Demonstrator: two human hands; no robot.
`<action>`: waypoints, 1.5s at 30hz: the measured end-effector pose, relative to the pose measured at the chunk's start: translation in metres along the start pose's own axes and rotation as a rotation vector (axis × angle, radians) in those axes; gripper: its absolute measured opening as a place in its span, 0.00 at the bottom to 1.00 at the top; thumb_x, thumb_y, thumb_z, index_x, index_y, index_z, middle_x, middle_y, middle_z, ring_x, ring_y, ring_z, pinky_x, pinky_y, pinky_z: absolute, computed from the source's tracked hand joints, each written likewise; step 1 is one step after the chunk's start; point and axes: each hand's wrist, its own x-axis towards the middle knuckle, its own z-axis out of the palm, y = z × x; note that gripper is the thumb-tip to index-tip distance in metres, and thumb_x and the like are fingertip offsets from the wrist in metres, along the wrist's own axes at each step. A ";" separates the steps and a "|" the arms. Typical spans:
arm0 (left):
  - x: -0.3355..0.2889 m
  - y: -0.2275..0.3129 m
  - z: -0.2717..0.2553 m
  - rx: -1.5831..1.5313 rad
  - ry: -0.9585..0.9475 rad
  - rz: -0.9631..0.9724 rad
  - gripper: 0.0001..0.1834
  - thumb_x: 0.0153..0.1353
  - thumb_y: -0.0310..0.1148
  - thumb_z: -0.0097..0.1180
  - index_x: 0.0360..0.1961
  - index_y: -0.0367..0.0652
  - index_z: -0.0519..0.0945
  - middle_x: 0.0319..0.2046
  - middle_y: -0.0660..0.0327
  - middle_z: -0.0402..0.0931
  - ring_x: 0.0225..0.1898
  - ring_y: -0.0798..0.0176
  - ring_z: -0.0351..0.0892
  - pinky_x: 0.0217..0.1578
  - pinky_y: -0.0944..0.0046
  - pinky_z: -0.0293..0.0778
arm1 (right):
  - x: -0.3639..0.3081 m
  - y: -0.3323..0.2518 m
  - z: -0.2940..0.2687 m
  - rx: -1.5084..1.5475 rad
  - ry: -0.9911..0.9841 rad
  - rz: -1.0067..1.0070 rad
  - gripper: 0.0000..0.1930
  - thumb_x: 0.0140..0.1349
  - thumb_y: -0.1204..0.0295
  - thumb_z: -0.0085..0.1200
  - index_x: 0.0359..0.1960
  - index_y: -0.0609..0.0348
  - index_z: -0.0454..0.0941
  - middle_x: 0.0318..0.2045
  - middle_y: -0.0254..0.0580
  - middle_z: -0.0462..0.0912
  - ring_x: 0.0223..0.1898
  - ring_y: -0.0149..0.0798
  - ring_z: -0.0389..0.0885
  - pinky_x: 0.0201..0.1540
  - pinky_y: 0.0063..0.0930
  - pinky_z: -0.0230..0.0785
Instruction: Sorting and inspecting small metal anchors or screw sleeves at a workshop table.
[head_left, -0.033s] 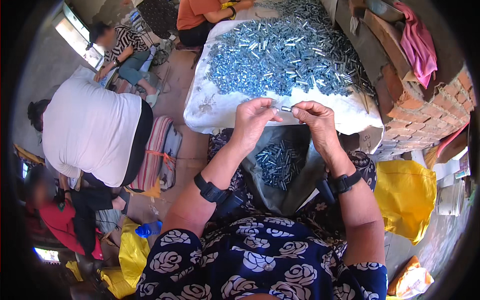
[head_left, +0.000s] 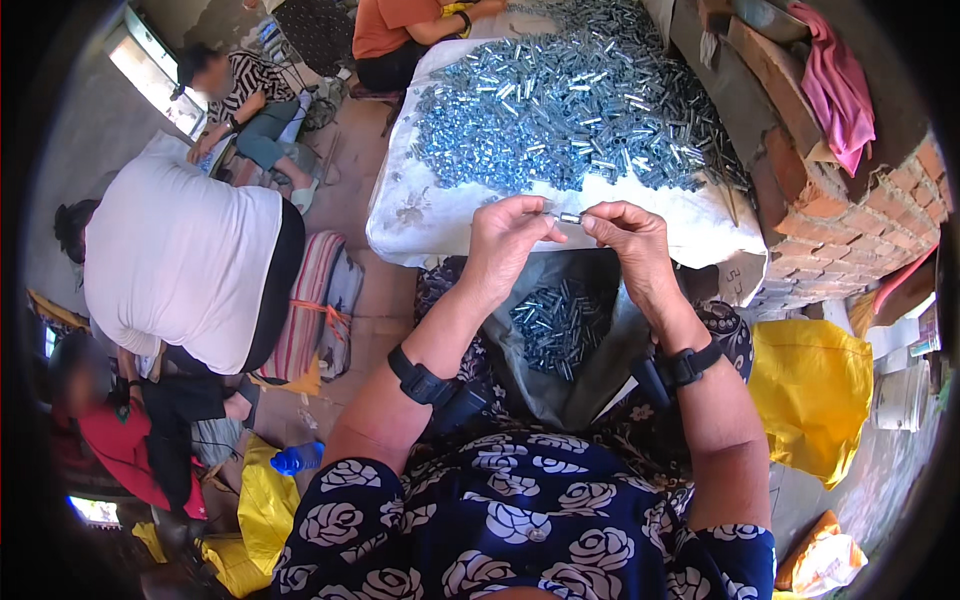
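Observation:
In front of the white-covered table's near edge, both my hands meet over a small shiny metal sleeve (head_left: pixel 570 218). My right hand (head_left: pixel 637 245) pinches the sleeve's right end between thumb and fingertips. Opposite it, my left hand (head_left: pixel 508 240) is closed in a pinch close to the sleeve's left end; a tiny piece shows at its fingertips, too small to name. Below them, a grey cloth (head_left: pixel 540 395) across my lap holds a heap of slim metal pieces (head_left: pixel 560 325). Beyond my hands, a wide pile of loose metal sleeves and small bright parts (head_left: pixel 580 110) covers the table.
The white table cover (head_left: pixel 420 220) shows along the near edge. A brick ledge (head_left: pixel 840 235) with a pink cloth (head_left: pixel 838 95) stands at the right, above a yellow sack (head_left: pixel 810 390). Several people sit at the left and far side; a striped bundle (head_left: pixel 315 300) lies left.
My right hand and the metal sleeve have shifted very slightly left, toward my left fingertips. Otherwise things stay the same.

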 end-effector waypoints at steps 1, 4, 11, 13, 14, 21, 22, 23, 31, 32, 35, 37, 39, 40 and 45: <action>0.000 0.000 0.000 -0.001 0.001 -0.004 0.09 0.55 0.22 0.57 0.37 0.29 0.77 0.29 0.56 0.79 0.29 0.63 0.81 0.37 0.65 0.74 | 0.000 0.000 0.001 0.000 0.001 0.004 0.06 0.52 0.76 0.63 0.32 0.60 0.82 0.27 0.32 0.82 0.27 0.24 0.73 0.32 0.17 0.66; 0.000 -0.001 0.000 0.025 -0.008 0.006 0.10 0.55 0.22 0.56 0.38 0.28 0.76 0.30 0.55 0.79 0.29 0.62 0.81 0.38 0.65 0.75 | 0.000 0.000 0.002 -0.032 -0.021 -0.005 0.07 0.52 0.76 0.63 0.33 0.60 0.83 0.26 0.32 0.81 0.27 0.23 0.73 0.32 0.16 0.66; -0.003 -0.006 -0.005 0.183 -0.009 0.023 0.10 0.57 0.22 0.53 0.39 0.26 0.75 0.27 0.54 0.80 0.29 0.65 0.81 0.36 0.69 0.75 | -0.002 0.000 0.001 -0.223 -0.163 0.021 0.12 0.53 0.79 0.61 0.41 0.65 0.81 0.27 0.31 0.80 0.27 0.23 0.73 0.33 0.18 0.67; -0.005 -0.006 -0.003 0.233 -0.009 0.040 0.10 0.58 0.22 0.51 0.39 0.25 0.75 0.26 0.54 0.80 0.29 0.67 0.81 0.34 0.70 0.75 | -0.004 0.003 0.001 -0.280 -0.206 0.008 0.13 0.54 0.79 0.60 0.42 0.66 0.80 0.27 0.31 0.79 0.27 0.23 0.72 0.33 0.19 0.68; -0.006 -0.006 -0.002 0.229 -0.018 0.044 0.10 0.58 0.22 0.51 0.39 0.26 0.75 0.26 0.54 0.80 0.30 0.67 0.81 0.34 0.70 0.75 | -0.006 0.006 0.002 -0.385 -0.230 -0.064 0.15 0.54 0.80 0.60 0.45 0.65 0.79 0.27 0.31 0.79 0.28 0.24 0.73 0.33 0.19 0.68; -0.007 -0.006 -0.004 0.222 -0.047 0.063 0.10 0.59 0.21 0.52 0.41 0.27 0.74 0.27 0.54 0.80 0.31 0.65 0.81 0.38 0.67 0.77 | -0.006 0.008 0.000 -0.350 -0.285 -0.054 0.17 0.54 0.81 0.59 0.47 0.64 0.77 0.28 0.31 0.78 0.28 0.24 0.76 0.32 0.19 0.69; -0.006 -0.006 -0.005 0.222 -0.047 0.063 0.10 0.59 0.21 0.52 0.41 0.27 0.74 0.27 0.54 0.80 0.31 0.65 0.81 0.38 0.67 0.77 | -0.005 0.006 -0.001 -0.351 -0.285 -0.055 0.17 0.54 0.81 0.59 0.47 0.64 0.77 0.28 0.31 0.78 0.28 0.24 0.76 0.32 0.19 0.69; -0.006 -0.008 -0.007 0.228 -0.033 0.062 0.10 0.59 0.21 0.52 0.41 0.27 0.74 0.27 0.54 0.80 0.30 0.65 0.81 0.38 0.67 0.77 | -0.005 0.001 -0.002 -0.320 -0.281 -0.027 0.17 0.54 0.82 0.58 0.47 0.66 0.77 0.28 0.32 0.78 0.30 0.25 0.76 0.34 0.19 0.70; -0.007 -0.009 -0.004 0.247 -0.015 0.071 0.09 0.58 0.22 0.51 0.39 0.27 0.75 0.26 0.57 0.79 0.29 0.70 0.79 0.31 0.72 0.73 | -0.007 -0.005 0.000 -0.237 -0.260 0.109 0.16 0.56 0.80 0.58 0.48 0.65 0.77 0.32 0.36 0.81 0.31 0.27 0.80 0.32 0.18 0.72; -0.007 -0.009 -0.004 0.278 -0.033 0.066 0.09 0.58 0.22 0.52 0.39 0.28 0.75 0.26 0.57 0.79 0.29 0.69 0.80 0.32 0.72 0.74 | -0.006 -0.004 -0.001 -0.234 -0.282 0.103 0.17 0.56 0.81 0.57 0.49 0.65 0.76 0.32 0.36 0.80 0.31 0.28 0.80 0.33 0.18 0.73; -0.009 -0.012 -0.004 0.292 -0.051 0.060 0.09 0.59 0.22 0.53 0.40 0.28 0.75 0.26 0.57 0.80 0.28 0.69 0.80 0.32 0.71 0.74 | -0.007 0.003 0.000 -0.219 -0.325 0.083 0.19 0.57 0.82 0.56 0.52 0.64 0.74 0.32 0.36 0.80 0.32 0.29 0.81 0.33 0.18 0.74; -0.009 -0.014 -0.003 0.274 -0.052 0.060 0.09 0.59 0.22 0.53 0.40 0.28 0.75 0.26 0.58 0.80 0.28 0.70 0.79 0.31 0.72 0.74 | -0.008 0.004 0.000 -0.208 -0.343 0.068 0.20 0.57 0.82 0.55 0.54 0.64 0.72 0.32 0.36 0.79 0.33 0.29 0.81 0.34 0.18 0.75; -0.010 -0.014 -0.004 0.281 -0.035 0.072 0.08 0.58 0.21 0.53 0.39 0.29 0.76 0.26 0.59 0.79 0.28 0.70 0.79 0.31 0.72 0.74 | -0.007 0.003 0.003 -0.206 -0.327 0.056 0.20 0.58 0.82 0.55 0.53 0.64 0.72 0.33 0.36 0.79 0.33 0.30 0.81 0.34 0.19 0.75; -0.010 -0.013 -0.003 0.281 -0.034 0.073 0.08 0.58 0.21 0.53 0.39 0.29 0.76 0.26 0.59 0.79 0.28 0.70 0.79 0.31 0.72 0.74 | -0.006 0.002 0.003 -0.206 -0.328 0.055 0.20 0.58 0.82 0.55 0.53 0.64 0.72 0.33 0.36 0.79 0.33 0.30 0.81 0.34 0.19 0.75; -0.010 -0.011 -0.002 0.263 -0.032 0.063 0.06 0.59 0.21 0.53 0.37 0.29 0.76 0.27 0.60 0.78 0.28 0.70 0.79 0.31 0.73 0.73 | -0.004 -0.001 -0.001 -0.081 -0.100 0.056 0.13 0.60 0.79 0.54 0.47 0.69 0.73 0.30 0.40 0.81 0.31 0.32 0.83 0.30 0.19 0.75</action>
